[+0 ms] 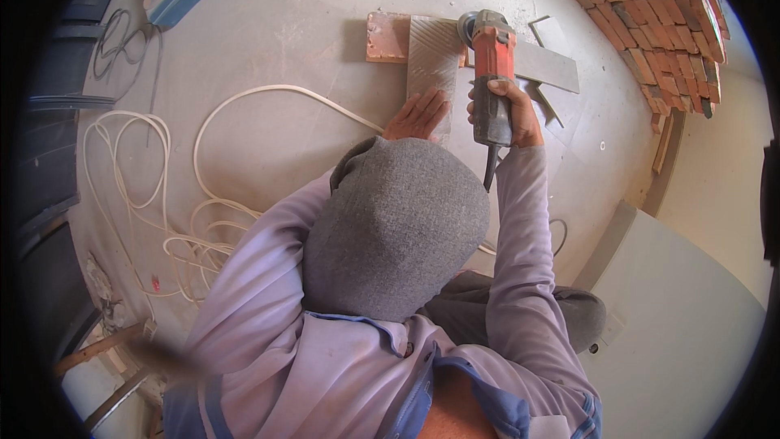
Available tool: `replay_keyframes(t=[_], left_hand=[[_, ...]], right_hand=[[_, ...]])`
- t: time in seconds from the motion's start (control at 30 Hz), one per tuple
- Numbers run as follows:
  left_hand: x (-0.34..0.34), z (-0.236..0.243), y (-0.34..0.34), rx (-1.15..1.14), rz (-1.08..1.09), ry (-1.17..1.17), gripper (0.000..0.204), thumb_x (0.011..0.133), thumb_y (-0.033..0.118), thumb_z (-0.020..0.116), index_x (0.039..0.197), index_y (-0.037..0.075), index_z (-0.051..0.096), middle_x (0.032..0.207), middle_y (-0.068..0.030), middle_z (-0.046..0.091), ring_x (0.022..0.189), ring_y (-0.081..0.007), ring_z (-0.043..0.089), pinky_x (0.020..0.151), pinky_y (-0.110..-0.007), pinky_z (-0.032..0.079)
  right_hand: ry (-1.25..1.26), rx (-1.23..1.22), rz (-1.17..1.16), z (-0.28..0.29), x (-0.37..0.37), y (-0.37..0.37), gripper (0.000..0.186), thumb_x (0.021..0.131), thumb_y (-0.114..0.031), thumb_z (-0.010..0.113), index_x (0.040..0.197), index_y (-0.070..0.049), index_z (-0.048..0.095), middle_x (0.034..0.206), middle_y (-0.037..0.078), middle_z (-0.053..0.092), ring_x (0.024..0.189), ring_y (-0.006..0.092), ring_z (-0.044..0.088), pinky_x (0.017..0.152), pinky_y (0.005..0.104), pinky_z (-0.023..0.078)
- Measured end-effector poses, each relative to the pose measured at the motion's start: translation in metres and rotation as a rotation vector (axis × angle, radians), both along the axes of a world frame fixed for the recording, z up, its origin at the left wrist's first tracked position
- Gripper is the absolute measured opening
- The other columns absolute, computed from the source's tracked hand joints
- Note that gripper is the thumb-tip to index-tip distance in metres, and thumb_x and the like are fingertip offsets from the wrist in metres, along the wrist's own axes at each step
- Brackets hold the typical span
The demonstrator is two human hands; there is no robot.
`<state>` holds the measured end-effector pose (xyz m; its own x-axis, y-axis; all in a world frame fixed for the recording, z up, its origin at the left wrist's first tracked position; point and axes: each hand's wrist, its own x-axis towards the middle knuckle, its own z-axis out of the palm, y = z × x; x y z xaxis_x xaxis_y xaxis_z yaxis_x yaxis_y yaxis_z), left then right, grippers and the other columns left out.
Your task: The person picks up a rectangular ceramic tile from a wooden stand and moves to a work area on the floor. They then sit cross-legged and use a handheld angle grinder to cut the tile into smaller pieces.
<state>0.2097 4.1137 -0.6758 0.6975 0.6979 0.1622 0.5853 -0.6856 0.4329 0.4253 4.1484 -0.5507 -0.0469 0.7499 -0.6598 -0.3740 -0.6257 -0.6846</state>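
Note:
My right hand (522, 114) is wrapped round the dark rear body of a red and black angle grinder (494, 57). The grinder's disc (466, 28) is at the far right edge of a grey ridged tile strip (432, 61); whether they touch, I cannot tell. My left hand (418, 117) lies flat on the near end of that tile, fingers stretched forward. Beneath the tile's far part is a reddish brick (387, 37), its left end showing. A dark cord leaves the grinder's near end.
Cut grey tile pieces (546, 67) lie right of the grinder. A cream cable (197, 142) loops over the floor at left. Stacked bricks (650, 32) stand at far right, a pale panel (674, 301) at near right. My bent knee (398, 219) is close in front.

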Motion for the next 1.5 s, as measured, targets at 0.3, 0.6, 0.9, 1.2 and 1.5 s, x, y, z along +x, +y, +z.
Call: replay_keyframes(t=[0.3, 0.6, 0.9, 1.2, 1.5], left_hand=[[0.002, -0.006, -0.001, 0.030, 0.010, -0.045, 0.087, 0.079, 0.034, 0.076, 0.150, 0.004, 0.035, 0.157, -0.0126, 0.032, 0.150, -0.0271, 0.024, 0.123, -0.044, 0.021], [0.003, -0.019, 0.001, 0.181, 0.001, 0.034, 0.075, 0.088, 0.046, 0.066, 0.147, 0.006, 0.043, 0.159, -0.0119, 0.031, 0.151, -0.0267, 0.019, 0.124, -0.043, 0.015], [0.004, -0.019, -0.001, 0.285, 0.001, 0.252, 0.072, 0.092, 0.055, 0.055, 0.147, 0.010, 0.045, 0.162, -0.0109, 0.027, 0.153, -0.0277, 0.014, 0.125, -0.045, 0.006], [0.005, -0.018, 0.001, 0.151, -0.014, 0.114, 0.078, 0.089, 0.049, 0.062, 0.150, 0.006, 0.039, 0.162, -0.0121, 0.025, 0.153, -0.0289, 0.015, 0.124, -0.046, 0.009], [0.002, -0.010, 0.000, 0.126, -0.020, 0.123, 0.079, 0.091, 0.047, 0.061, 0.152, 0.004, 0.035, 0.163, -0.0125, 0.023, 0.153, -0.0284, 0.013, 0.125, -0.044, 0.010]], right_hand=[[-0.027, -0.005, 0.011, 0.007, 0.006, 0.000, 0.043, 0.081, -0.030, 0.068, 0.105, 0.004, 0.059, 0.080, 0.019, 0.067, 0.064, 0.0270, 0.068, 0.059, 0.0372, 0.058], [-0.108, 0.051, 0.060, 0.033, -0.038, 0.011, 0.037, 0.081, -0.020, 0.069, 0.106, 0.005, 0.056, 0.084, 0.016, 0.065, 0.063, 0.0257, 0.069, 0.058, 0.0374, 0.060], [-0.134, 0.006, 0.091, 0.027, -0.048, 0.018, 0.035, 0.082, -0.020, 0.067, 0.104, 0.005, 0.055, 0.081, 0.017, 0.063, 0.062, 0.0270, 0.068, 0.056, 0.0377, 0.059], [-0.138, -0.005, 0.140, 0.021, -0.031, 0.017, 0.049, 0.081, -0.027, 0.069, 0.114, 0.006, 0.053, 0.092, 0.018, 0.066, 0.070, 0.0259, 0.070, 0.061, 0.0367, 0.061], [-0.145, 0.003, 0.115, 0.024, -0.032, 0.014, 0.051, 0.080, -0.029, 0.070, 0.114, 0.005, 0.054, 0.090, 0.017, 0.066, 0.070, 0.0254, 0.070, 0.062, 0.0364, 0.061]])
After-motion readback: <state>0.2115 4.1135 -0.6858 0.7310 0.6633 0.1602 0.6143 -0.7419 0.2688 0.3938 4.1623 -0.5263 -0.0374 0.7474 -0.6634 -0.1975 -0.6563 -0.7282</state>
